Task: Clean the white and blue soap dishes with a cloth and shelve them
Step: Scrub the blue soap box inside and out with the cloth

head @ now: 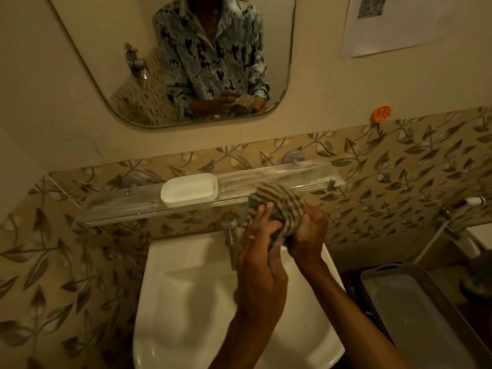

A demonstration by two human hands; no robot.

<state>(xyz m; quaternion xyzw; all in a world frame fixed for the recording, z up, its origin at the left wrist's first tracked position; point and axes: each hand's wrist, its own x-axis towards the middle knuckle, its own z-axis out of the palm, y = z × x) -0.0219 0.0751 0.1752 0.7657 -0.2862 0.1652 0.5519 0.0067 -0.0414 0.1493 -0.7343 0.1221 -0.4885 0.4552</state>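
Wiping in progress at the basin: both hands are raised over the sink [186,302] at about 3 o'clock of centre, closed together around a striped cloth [279,201]. Left hand [262,251]: fingers curled into the lower folds of the cloth, a ring showing on one finger. Right hand [310,230]: clamped on the cloth from the 3 o'clock side, knuckles toward the camera. Blue soap dish: not visible anywhere in view; a dark edge shows under the cloth between the fingers, so it is likely bundled inside, though that cannot be confirmed. White soap dish [189,190]: standing upright and apart from the hands on the clear shelf [119,206], at roughly 10 o'clock from the cloth, with the cloth's far edge overlapping the shelf rail to its 3 o'clock. Tap [229,227]: just beside the left hand at 9 o'clock. Mirror [80,75]: at 12 o'clock, reflecting the two hands joined on the cloth. Grey tray [415,315]: at 5 o'clock, beside the sink, untouched. Status, as judged: the white item looks finished and shelved; the second item appears to be mid-wipe. Remaining: complete that wipe and set the piece on the shelf, where bare space lies to the 3 o'clock of the white one.
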